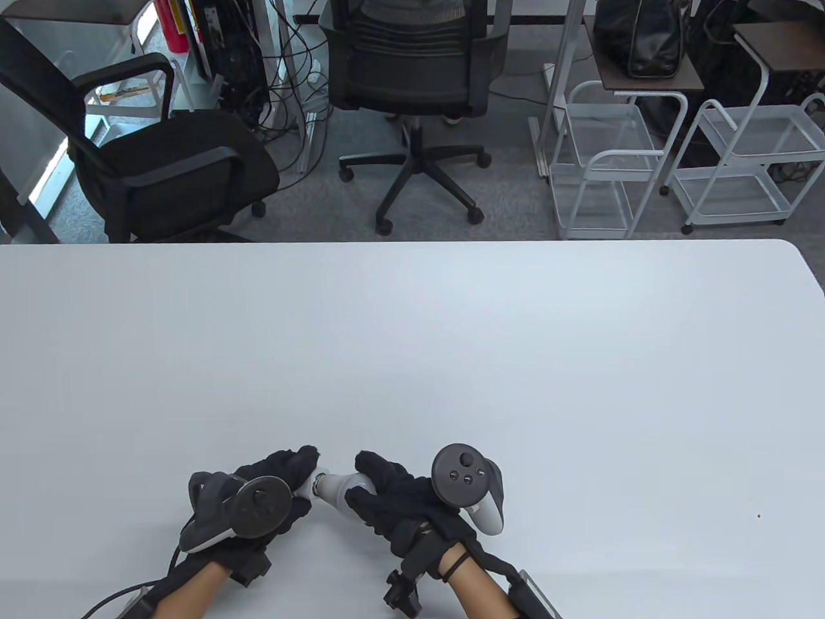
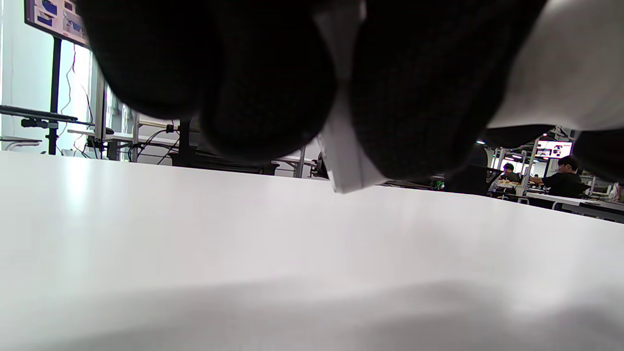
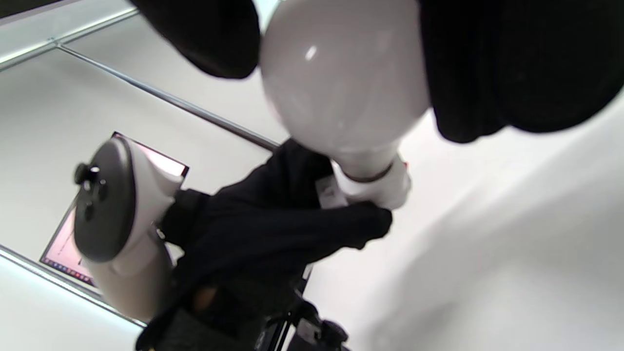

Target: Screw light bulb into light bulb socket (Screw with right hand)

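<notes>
A white light bulb (image 1: 339,485) lies sideways between my two hands, just above the white table (image 1: 412,361) near its front edge. My right hand (image 1: 380,493) grips the bulb's round globe (image 3: 343,83). My left hand (image 1: 283,480) holds the white socket (image 3: 385,187), which meets the bulb's neck. In the left wrist view the socket's white base (image 2: 348,156) sticks out below my gloved fingers (image 2: 263,83). How far the bulb's base sits in the socket is hidden.
Beyond the table's far edge stand two black office chairs (image 1: 412,84) and white wire carts (image 1: 606,161) on the floor.
</notes>
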